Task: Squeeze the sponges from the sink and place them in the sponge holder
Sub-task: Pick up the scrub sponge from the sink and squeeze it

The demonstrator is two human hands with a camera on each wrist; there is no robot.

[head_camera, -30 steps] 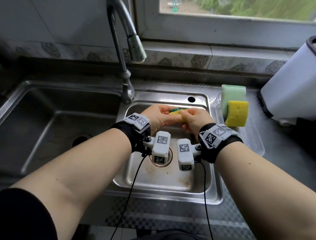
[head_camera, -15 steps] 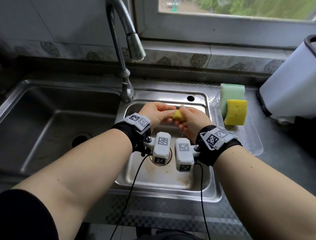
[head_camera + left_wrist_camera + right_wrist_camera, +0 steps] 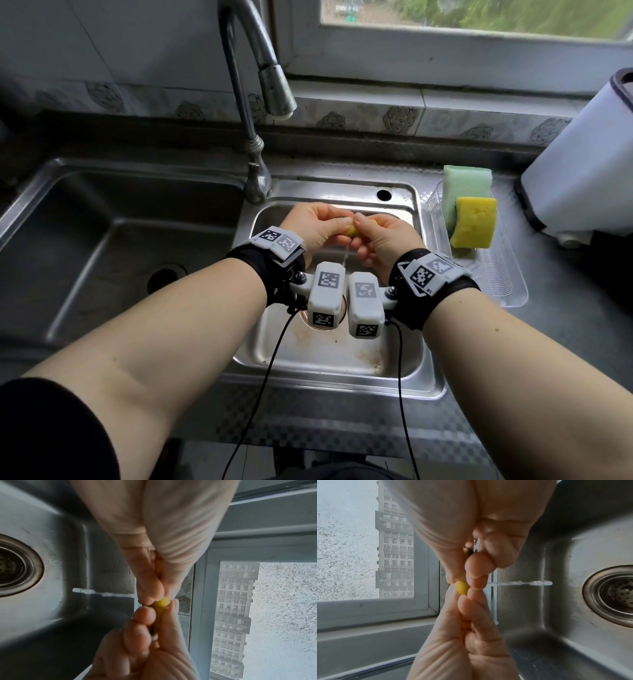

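A: Entry, squeezing step; both hands over the small right basin of the sink (image 3: 416,219); left hand (image 3: 313,224) and right hand (image 3: 382,240) meet knuckle to knuckle, each clenched round one end of a yellow sponge (image 3: 454,232); only a small yellow bulge shows between the fingertips.

B: Why held there and not over the counter?

A: A thin stream of water (image 3: 346,255) falls from the sponge; held over the basin, the run-off lands near the drain (image 3: 614,595) and not on the worktop.

B: Two hands for one sponge?

A: Judgement: gripping both ends lets the hands wring or compress the whole length at once; the wrist views show fingers and thumbs curled tight round it, wet skin.

B: Green scouring side?

A: A dark edge shows inside the right-hand grip in the right wrist view; probably the scourer, too small to be sure.

B: Holder status?

A: Clear sponge holder (image 3: 507,291) sits right of the basin on the counter; a pale green sponge (image 3: 466,181) stands at its far end, a second yellow sponge (image 3: 474,222) leans against it just nearer; upright, likely so they drain; near part of the tray is free.

B: Remaining?

A: Water is flowing, so squeezing is not finished; the transfer to the holder is not yet done.
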